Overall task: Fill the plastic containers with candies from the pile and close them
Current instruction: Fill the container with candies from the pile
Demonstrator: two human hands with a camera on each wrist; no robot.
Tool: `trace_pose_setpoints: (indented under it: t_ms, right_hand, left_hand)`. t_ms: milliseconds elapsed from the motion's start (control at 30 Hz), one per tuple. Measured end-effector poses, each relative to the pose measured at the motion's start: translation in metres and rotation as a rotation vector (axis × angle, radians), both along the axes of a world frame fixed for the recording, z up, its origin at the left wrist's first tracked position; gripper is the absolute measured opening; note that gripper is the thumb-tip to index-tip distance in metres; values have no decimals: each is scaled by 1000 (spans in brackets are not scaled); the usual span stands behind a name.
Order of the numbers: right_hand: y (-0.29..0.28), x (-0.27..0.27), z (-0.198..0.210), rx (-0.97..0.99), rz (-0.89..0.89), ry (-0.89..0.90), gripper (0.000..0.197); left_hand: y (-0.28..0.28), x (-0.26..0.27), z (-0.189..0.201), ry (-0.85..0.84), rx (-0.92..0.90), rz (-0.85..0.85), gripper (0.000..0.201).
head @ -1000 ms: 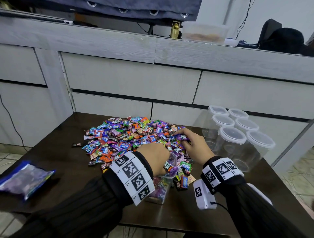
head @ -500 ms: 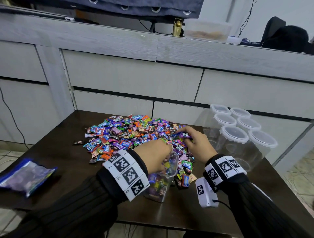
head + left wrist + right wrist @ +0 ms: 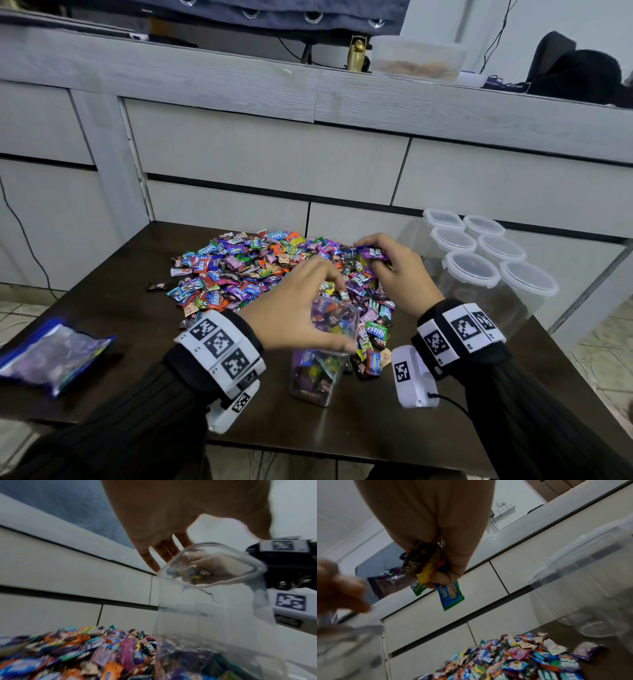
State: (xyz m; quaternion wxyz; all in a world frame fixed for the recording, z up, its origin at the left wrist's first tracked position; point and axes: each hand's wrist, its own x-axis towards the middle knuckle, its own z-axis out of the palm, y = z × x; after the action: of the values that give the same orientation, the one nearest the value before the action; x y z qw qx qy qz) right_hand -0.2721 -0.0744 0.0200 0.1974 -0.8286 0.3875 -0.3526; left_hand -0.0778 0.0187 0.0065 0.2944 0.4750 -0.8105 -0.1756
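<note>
At table [image 3: 102, 308] center: candy pile [image 3: 246, 270], open container [image 3: 322, 353] at its 5 o'clock edge, partly filled, lidless. Left hand [image 3: 294, 308] cupped over the rim, thumb and fingers around the top. Right hand [image 3: 397, 270] above the pile at container's 1 o'clock, fingers clenched on several candies [image 3: 429, 573] (purple wrapper on top). Six lidded empty containers [image 3: 479, 253] at 3 o'clock.
</note>
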Motion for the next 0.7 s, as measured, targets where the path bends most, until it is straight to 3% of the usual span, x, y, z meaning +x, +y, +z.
trace_pose_setpoints:
  t_ms: [100,167,367,600,700]
  right_hand:
    - [11,9,11,-5,64,-83,36]
    - [20,17,13,6,101,-127,36]
    - [38,36,-3,25,178,-187,39]
    - [44,34,-34,-175,182,-77,50]
    - [44,31,-36,-148,214,-81,48]
  left_hand:
    - [-5,13,-9,-39,225,16,110]
    - [-8,16,-15,-89,295,39,121]
    - [-11,6,-26,37,286,137,122]
    - [-11,0,-33,62,241,218,111]
    - [-11,1,-34,138,280,205,124]
